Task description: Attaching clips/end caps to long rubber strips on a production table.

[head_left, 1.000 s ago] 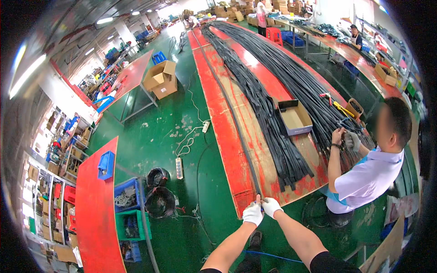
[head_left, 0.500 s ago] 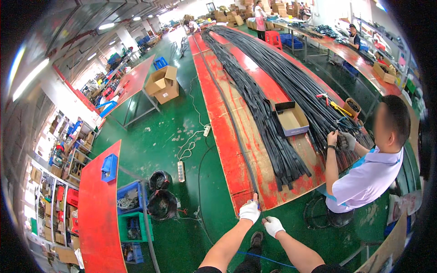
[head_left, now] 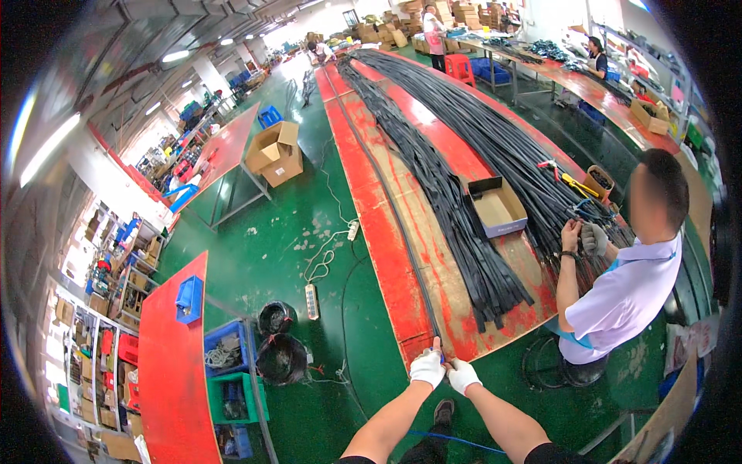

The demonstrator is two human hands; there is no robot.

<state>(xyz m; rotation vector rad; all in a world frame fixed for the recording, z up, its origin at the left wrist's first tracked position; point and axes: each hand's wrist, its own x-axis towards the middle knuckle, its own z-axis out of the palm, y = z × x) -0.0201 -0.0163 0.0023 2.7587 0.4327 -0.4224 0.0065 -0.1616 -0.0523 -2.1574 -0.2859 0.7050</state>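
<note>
A long thin black cable or tube (head_left: pixel 403 242) runs down the left side of the long red table (head_left: pixel 380 313) to its near end. My left hand (head_left: pixel 427 366), in a white glove, is closed on the near end of this strand, thumb stretched along it. Right beside it, my white-gloved right hand (head_left: pixel 464 374) has its fingers curled in at the strand's end; what they pinch is hidden. A wide bundle of flat black strips (head_left: pixel 464 247) lies on the table just right of the strand.
A co-worker (head_left: pixel 624 282) sits at the table's right side, handling a second black bundle (head_left: pixel 495 139). An open carton (head_left: pixel 498 209) stands on the strips. On the green floor to the left are a power strip (head_left: pixel 311 301), black buckets (head_left: pixel 281 359) and a large cardboard box (head_left: pixel 274 155).
My right hand has moved left and up to meet my left hand at the strand's end. My left hand stays closed there. The whole view has shifted slightly.
</note>
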